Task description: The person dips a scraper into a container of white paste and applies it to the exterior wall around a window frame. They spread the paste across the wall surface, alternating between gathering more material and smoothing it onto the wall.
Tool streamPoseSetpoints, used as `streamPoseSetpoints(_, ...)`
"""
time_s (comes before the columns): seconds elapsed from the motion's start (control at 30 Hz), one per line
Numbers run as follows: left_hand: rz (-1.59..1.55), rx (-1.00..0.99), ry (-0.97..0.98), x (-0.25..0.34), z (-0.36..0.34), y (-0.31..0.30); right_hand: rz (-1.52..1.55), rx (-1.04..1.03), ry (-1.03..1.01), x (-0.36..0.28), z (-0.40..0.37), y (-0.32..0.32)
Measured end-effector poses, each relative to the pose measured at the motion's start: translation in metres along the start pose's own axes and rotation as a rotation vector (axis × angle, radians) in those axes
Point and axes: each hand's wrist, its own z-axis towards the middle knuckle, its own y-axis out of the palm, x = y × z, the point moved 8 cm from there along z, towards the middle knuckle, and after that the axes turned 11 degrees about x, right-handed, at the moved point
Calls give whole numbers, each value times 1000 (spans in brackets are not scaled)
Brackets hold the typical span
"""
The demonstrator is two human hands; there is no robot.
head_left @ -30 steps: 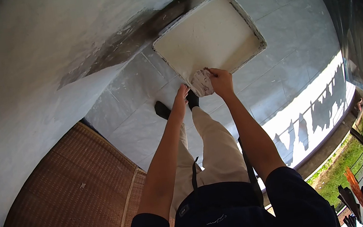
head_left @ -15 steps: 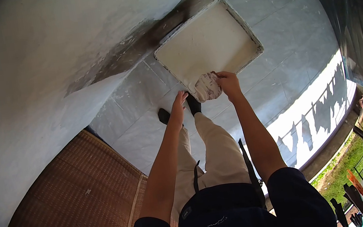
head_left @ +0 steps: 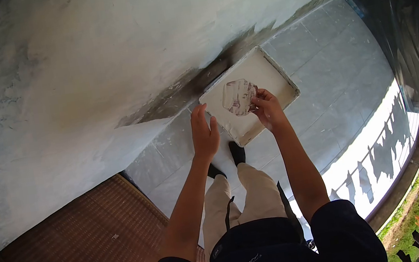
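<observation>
My right hand (head_left: pixel 267 109) pinches the right edge of a flat, roundish piece (head_left: pixel 238 98) smeared with pale wet material. That piece is above a rectangular tray (head_left: pixel 289 84), whose inside is covered with the same cream-coloured stuff. My left hand (head_left: pixel 205 131) is raised near the tray's left corner, with thumb and fingers apart and nothing in it. The lower part of the wall (head_left: pixel 120 79) beside the tray has a darker, uneven band.
Grey tiled floor (head_left: pixel 329 64) lies under the tray, with my dark-covered feet (head_left: pixel 237 152) just below it. A brown woven panel (head_left: pixel 91 246) stands at the lower left. Dark plastic sheeting (head_left: pixel 411 30) hangs at the right, near a sunlit strip and grass.
The view has tilted up, so more wall shows and the tray appears lower. My right hand has raised the smeared piece over the tray. My left hand has moved slightly left, with its thumb spread.
</observation>
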Motion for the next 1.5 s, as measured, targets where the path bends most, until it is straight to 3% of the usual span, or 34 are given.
streamPoseSetpoints(0.03,63,67,114,20,11,-12,38,-43,-27,-13,-3,17)
streamPoseSetpoints(0.37,309,318,488,156,91,-130,155,-410,-290,-145,-76,184)
streamPoseSetpoints(0.43,326,394,549,182,104,-160,115,-399,-355,-166,-96,211)
streamPoseSetpoints(0.63,552,611,822,263,125,-260,79,-621,-464,-217,-162,309)
streamPoseSetpoints(0.73,611,707,857,290,129,-306,96,-734,-520,-231,-197,351)
streamPoseSetpoints(1.03,796,898,994,346,138,-432,181,-833,-678,-259,-293,446)
streamPoseSetpoints(1.33,853,950,1132,392,141,-526,248,-939,-907,-278,-373,521)
streamPoseSetpoints(1.43,846,998,1206,412,147,-559,240,-863,-1107,-287,-403,542)
streamPoseSetpoints(1.5,894,1040,1254,428,149,-581,192,-701,-1371,-289,-431,549)
